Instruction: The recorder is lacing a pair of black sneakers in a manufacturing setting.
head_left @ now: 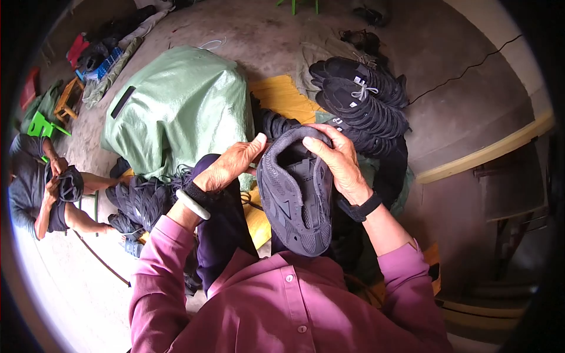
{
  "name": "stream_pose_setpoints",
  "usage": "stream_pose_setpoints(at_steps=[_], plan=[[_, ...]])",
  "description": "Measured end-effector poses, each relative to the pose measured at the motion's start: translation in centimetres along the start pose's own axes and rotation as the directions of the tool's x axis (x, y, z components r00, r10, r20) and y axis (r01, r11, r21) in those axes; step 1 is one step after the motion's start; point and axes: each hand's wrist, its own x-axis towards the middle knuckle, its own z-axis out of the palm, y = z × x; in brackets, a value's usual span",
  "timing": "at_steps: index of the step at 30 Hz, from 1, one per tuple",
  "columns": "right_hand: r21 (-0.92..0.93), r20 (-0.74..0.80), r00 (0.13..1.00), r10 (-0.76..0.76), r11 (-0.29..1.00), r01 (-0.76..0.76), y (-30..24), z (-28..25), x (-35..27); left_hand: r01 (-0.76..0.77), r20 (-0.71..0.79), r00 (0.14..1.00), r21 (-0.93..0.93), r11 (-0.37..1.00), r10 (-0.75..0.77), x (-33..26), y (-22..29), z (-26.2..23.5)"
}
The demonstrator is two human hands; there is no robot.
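Note:
A black shoe upper [294, 188] with a mesh toe and bare eyelets is held up in front of my lap, its toe toward me and its opening facing up. My right hand [341, 156] grips the heel collar, thumb over the rim and fingers behind. On the other side of the heel, my left hand [232, 167] is closed at the upper's edge, thumb pointing up; its fingertips are partly hidden behind the upper. No lace shows in the eyelets.
Stacked black shoe uppers [365, 100] lie at the far right, tied with a pale lace. A big green sack [176, 112] stands front left, beside yellow sheeting [285, 97]. More black uppers [141, 203] are piled left, near another person [41, 182] handling a dark piece.

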Motion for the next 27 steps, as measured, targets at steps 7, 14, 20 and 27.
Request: stream_pose_setpoints(at_steps=[7,14,20,27], plan=[[0.050,-0.065,0.998,-0.027,0.998,0.031,0.9,0.8,0.9,-0.017,0.102,0.994,-0.173,0.985,0.035,-1.0,0.6,-0.5],[0.002,-0.086,0.992,0.093,0.996,-0.093,2.8,1.5,2.0,0.090,0.102,0.991,-0.054,0.994,-0.084,-0.3,1.0,-0.2],[0.232,0.083,0.945,0.316,0.916,-0.327,4.8,-0.4,1.9,0.115,-0.054,0.992,-0.025,0.993,-0.116,2.2,-1.7,0.5],[0.229,0.145,0.941,0.306,0.915,-0.333,5.7,-0.7,2.2,-0.080,0.016,0.996,0.589,0.804,0.087,4.2,-2.2,-0.8]])
